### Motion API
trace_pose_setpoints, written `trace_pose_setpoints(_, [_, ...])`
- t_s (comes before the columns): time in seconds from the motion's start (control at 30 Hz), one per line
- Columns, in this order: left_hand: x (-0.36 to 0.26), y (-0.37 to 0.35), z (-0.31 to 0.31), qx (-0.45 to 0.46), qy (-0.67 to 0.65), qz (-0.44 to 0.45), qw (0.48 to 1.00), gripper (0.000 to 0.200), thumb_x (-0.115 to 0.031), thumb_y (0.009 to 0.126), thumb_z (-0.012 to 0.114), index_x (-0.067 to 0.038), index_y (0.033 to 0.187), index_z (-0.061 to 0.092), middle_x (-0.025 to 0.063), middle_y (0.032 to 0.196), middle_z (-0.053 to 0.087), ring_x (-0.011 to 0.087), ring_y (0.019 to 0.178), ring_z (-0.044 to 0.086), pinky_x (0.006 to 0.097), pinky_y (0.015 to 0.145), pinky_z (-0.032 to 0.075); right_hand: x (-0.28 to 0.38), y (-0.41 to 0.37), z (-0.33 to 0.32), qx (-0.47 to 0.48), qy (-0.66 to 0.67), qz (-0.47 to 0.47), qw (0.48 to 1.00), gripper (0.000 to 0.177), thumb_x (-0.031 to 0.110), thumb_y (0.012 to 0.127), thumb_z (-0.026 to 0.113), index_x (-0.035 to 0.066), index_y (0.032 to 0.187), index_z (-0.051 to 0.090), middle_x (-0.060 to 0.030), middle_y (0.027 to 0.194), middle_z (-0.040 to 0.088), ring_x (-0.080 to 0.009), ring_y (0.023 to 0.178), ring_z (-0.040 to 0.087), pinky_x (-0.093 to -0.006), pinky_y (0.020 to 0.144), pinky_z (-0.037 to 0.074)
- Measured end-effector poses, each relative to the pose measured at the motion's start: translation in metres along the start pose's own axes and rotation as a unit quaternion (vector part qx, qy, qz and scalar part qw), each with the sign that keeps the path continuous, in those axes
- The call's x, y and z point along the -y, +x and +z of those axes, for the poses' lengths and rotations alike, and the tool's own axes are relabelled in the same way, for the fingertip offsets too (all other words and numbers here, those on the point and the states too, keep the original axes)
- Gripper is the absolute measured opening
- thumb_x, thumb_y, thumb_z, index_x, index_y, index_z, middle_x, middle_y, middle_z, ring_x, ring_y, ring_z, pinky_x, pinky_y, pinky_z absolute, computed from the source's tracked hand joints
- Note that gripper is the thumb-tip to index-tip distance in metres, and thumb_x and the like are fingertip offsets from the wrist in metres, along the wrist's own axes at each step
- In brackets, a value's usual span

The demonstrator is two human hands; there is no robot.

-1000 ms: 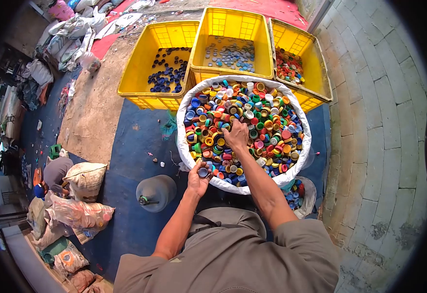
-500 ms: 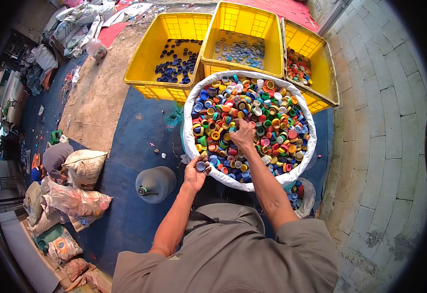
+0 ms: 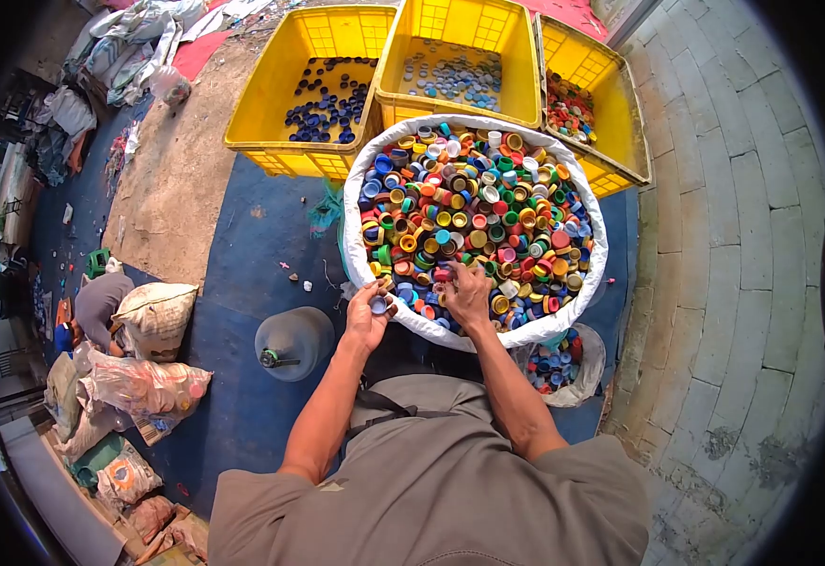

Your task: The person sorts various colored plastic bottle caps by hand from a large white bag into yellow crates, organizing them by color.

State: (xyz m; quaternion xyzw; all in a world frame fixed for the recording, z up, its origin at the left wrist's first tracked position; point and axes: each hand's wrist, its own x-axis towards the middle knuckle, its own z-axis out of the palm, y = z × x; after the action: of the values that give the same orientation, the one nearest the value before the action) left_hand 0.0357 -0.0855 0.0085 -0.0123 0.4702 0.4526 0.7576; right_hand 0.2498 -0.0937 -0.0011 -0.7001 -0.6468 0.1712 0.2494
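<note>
Our left hand (image 3: 367, 321) grasps a blue cap (image 3: 378, 305) at the sack (image 3: 350, 219) rim; our right hand (image 3: 467, 292) lies on the caps (image 3: 474, 203), grip unclear.

Worn on the head, facing forward and steeply down past the chest and both forearms. Wide fisheye: dark rounded border, edges bent. Close in, just above and behind the white sack (image 3: 516, 334) of bottle caps (image 3: 474, 203), set at mid-frame. Left hand (image 3: 367, 319) and right hand (image 3: 467, 294) at its near rim. Farther off, along the top edge, three yellow crates (image 3: 285, 113); blue mat (image 3: 243, 274) left, brick paving (image 3: 742, 283) right.
</note>
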Motion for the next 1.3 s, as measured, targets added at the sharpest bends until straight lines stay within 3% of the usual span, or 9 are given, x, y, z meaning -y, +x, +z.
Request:
trace_pose_setpoints(0.17, [0.001, -0.001, 0.006, 0.009, 0.024, -0.004, 1.000, 0.017, -0.017, 0.092, 0.055, -0.008, 0.106, 0.058, 0.0015, 0.085, 0.058, 0.0139, 0.074, 0.056, 0.0336, 0.067, 0.048, 0.001, -0.008, 0.005, 0.000, 0.024, -0.013, 1.000, 0.040, 0.013, 0.073, 0.067, 0.008, 0.112, 0.062, -0.0058, 0.087, 0.067, -0.0257, 0.090, 0.056, -0.0403, 0.079, 0.036])
trace_pose_setpoints(0.4, [0.003, -0.003, 0.011, -0.002, 0.033, 0.011, 0.999, 0.012, -0.015, 0.091, 0.057, -0.006, 0.099, 0.058, 0.0026, 0.082, 0.058, 0.0166, 0.075, 0.057, 0.0358, 0.067, 0.051, 0.010, 0.000, 0.039, 0.017, -0.160, -0.040, 0.986, 0.055, 0.013, 0.071, 0.070, 0.003, 0.123, 0.055, -0.0056, 0.086, 0.067, -0.0244, 0.095, 0.053, -0.0435, 0.079, 0.032])
trace_pose_setpoints(0.67, [0.008, -0.012, 0.012, -0.013, 0.133, 0.035, 0.990, 0.015, -0.017, 0.089, 0.062, -0.009, 0.100, 0.055, 0.0009, 0.078, 0.055, 0.0127, 0.071, 0.057, 0.0304, 0.062, 0.051, 0.013, 0.010, 0.026, 0.042, 0.073, 0.121, 0.989, 0.054, 0.017, 0.075, 0.070, 0.005, 0.124, 0.052, -0.0065, 0.085, 0.068, -0.0266, 0.095, 0.055, -0.0467, 0.086, 0.027])
trace_pose_setpoints(0.7, [0.009, -0.015, 0.017, -0.016, 0.147, 0.049, 0.988, 0.018, -0.017, 0.085, 0.067, -0.007, 0.096, 0.058, -0.0001, 0.077, 0.054, 0.0082, 0.066, 0.053, 0.0247, 0.057, 0.047, 0.010, 0.012, 0.018, 0.042, 0.132, 0.158, 0.978, 0.051, 0.012, 0.076, 0.069, 0.004, 0.123, 0.051, -0.0083, 0.084, 0.068, -0.0227, 0.093, 0.060, -0.0426, 0.086, 0.035])
trace_pose_setpoints(0.73, [0.012, -0.015, 0.018, -0.009, 0.202, 0.065, 0.977, 0.019, -0.017, 0.085, 0.068, -0.006, 0.097, 0.058, -0.0001, 0.077, 0.055, 0.0072, 0.066, 0.052, 0.0232, 0.056, 0.046, 0.029, 0.018, -0.019, 0.071, 0.352, 0.273, 0.892, 0.048, 0.006, 0.078, 0.069, 0.003, 0.123, 0.050, -0.0091, 0.086, 0.068, -0.0168, 0.087, 0.063, -0.0331, 0.081, 0.045])
trace_pose_setpoints(0.8, [0.017, -0.012, 0.021, 0.008, 0.310, 0.097, 0.946, 0.020, -0.016, 0.084, 0.069, -0.006, 0.097, 0.058, -0.0001, 0.078, 0.055, 0.0052, 0.065, 0.050, 0.0203, 0.054, 0.042, -0.006, 0.014, -0.017, 0.037, 0.473, 0.247, 0.845, 0.047, 0.004, 0.080, 0.068, 0.001, 0.123, 0.049, -0.0091, 0.089, 0.067, -0.0125, 0.082, 0.064, -0.0237, 0.075, 0.049])
trace_pose_setpoints(0.97, [0.041, -0.001, 0.033, 0.076, 0.537, 0.240, 0.805, 0.025, -0.013, 0.076, 0.072, -0.003, 0.097, 0.063, 0.0063, 0.081, 0.063, 0.0158, 0.076, 0.061, 0.0304, 0.068, 0.048, -0.056, -0.009, -0.055, 0.008, 0.686, 0.266, 0.677, 0.040, 0.004, 0.081, 0.067, 0.001, 0.119, 0.055, -0.0048, 0.093, 0.062, -0.0150, 0.089, 0.062, -0.0273, 0.080, 0.050])
trace_pose_setpoints(1.07, [0.050, 0.004, 0.043, 0.103, 0.684, 0.307, 0.654, 0.029, -0.012, 0.074, 0.072, -0.004, 0.100, 0.062, 0.0113, 0.085, 0.065, 0.0238, 0.082, 0.065, 0.0352, 0.072, 0.050, -0.060, -0.029, -0.081, -0.024, 0.765, 0.302, 0.568, 0.028, 0.010, 0.083, 0.057, 0.000, 0.109, 0.057, -0.0107, 0.098, 0.061, -0.0232, 0.093, 0.063, -0.0360, 0.084, 0.052])
trace_pose_setpoints(1.3, [0.081, 0.006, 0.064, 0.228, 0.730, 0.290, 0.575, 0.031, -0.015, 0.075, 0.071, -0.005, 0.102, 0.061, 0.0138, 0.091, 0.067, 0.0314, 0.085, 0.065, 0.0404, 0.073, 0.050, -0.073, -0.074, -0.081, -0.144, 0.805, 0.350, 0.458, 0.018, 0.024, 0.084, 0.055, 0.006, 0.083, 0.056, -0.0091, 0.084, 0.059, -0.0250, 0.082, 0.059, -0.0377, 0.074, 0.049])
